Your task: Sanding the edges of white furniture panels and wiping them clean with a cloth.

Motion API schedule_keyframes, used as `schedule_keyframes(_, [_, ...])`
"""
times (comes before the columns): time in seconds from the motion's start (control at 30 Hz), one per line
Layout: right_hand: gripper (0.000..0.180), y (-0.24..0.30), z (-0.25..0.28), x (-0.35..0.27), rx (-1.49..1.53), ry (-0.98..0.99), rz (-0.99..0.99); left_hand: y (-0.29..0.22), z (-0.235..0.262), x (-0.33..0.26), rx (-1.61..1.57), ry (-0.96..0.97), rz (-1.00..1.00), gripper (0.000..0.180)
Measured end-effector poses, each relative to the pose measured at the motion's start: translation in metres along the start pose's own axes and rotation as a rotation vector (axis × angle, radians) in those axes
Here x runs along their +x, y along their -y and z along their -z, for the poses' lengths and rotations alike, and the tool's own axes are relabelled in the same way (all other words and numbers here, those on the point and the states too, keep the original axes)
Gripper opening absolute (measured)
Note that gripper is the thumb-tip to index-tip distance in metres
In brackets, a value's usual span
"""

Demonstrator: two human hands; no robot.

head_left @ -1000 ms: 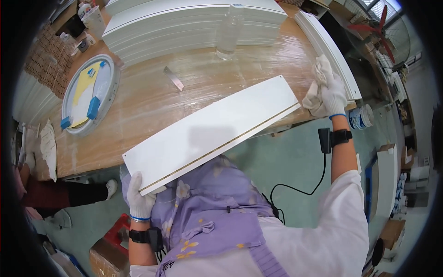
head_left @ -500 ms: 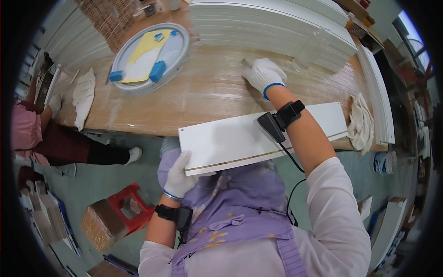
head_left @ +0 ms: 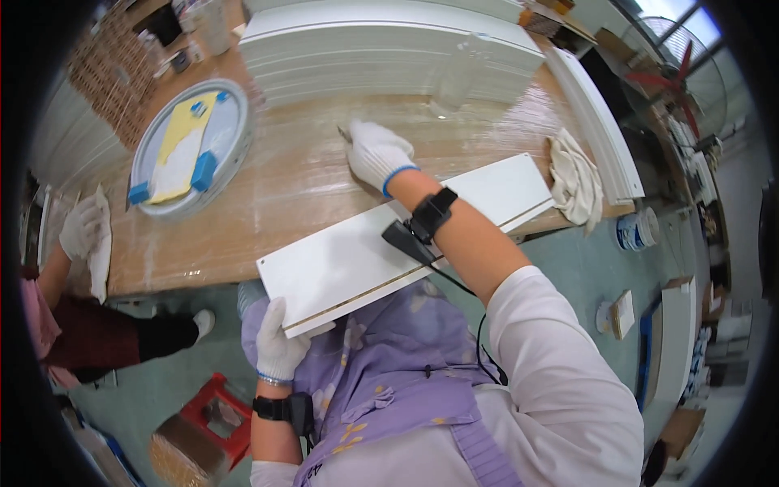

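Note:
A long white board (head_left: 341, 264) with a brown groove along its near edge lies tilted across my lap, its far side against the table edge. My left hand (head_left: 280, 345), in a white knit glove, is closed on its near left corner, thumb on top and fingers underneath. Beyond the board, my gloved right hand (head_left: 379, 154) is closed just above the wrapped tabletop (head_left: 284, 187). A small, flat grey piece (head_left: 346, 134) sticks out of its fingers; its kind is not clear. My right forearm crosses over the board.
At the left stands a round lid (head_left: 235, 166) with a yellow-and-white sheet and blue blocks. A clear bottle (head_left: 458, 77) stands before stacked white boards (head_left: 389, 32). A cloth (head_left: 574, 178) lies right; a co-worker's gloved hand (head_left: 81, 230) is far left. A red stool (head_left: 231, 438) stands below.
My view has turned, so the scene has shifted left and tilted. Both my hands keep their grips. The co-worker's hand has come onto the cloth at the far left.

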State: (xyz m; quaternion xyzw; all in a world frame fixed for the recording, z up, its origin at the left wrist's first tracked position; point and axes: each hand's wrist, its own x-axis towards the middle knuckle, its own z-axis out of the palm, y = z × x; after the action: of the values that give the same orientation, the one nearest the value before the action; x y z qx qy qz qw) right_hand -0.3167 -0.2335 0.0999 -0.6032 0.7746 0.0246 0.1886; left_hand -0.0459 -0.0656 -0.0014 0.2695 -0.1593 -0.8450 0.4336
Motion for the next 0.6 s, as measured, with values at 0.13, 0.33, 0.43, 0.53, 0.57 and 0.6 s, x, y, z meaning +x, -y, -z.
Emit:
schedule_keyframes(0.13, [0.032,-0.081,-0.023,-0.044,0.438,-0.663,0.241,0.002,0.004,-0.003,-0.057,-0.019,-0.003,0.050])
schedule_keyframes(0.33, [0.029,-0.265,-0.022,-0.059,0.136,-0.895,-0.301,0.005,0.004,0.000,-0.057,-0.024,0.005,0.050])
schedule_keyframes(0.43, [0.027,-0.267,-0.016,-0.059,-0.024,-0.762,-0.410,0.005,-0.001,0.000,-0.085,-0.107,-0.010,0.050])
schedule_keyframes(0.53, [0.028,-0.262,-0.014,-0.061,-0.138,-0.654,-0.387,0.005,-0.003,0.000,-0.017,-0.066,-0.038,0.050])
schedule_keyframes(0.57, [0.029,-0.259,-0.015,-0.061,-0.176,-0.606,-0.363,0.006,0.000,0.000,-0.006,-0.093,-0.054,0.050])
schedule_keyframes(0.6, [0.029,-0.254,-0.017,-0.065,-0.173,-0.605,-0.362,0.006,0.002,-0.001,0.005,-0.120,-0.070,0.050])
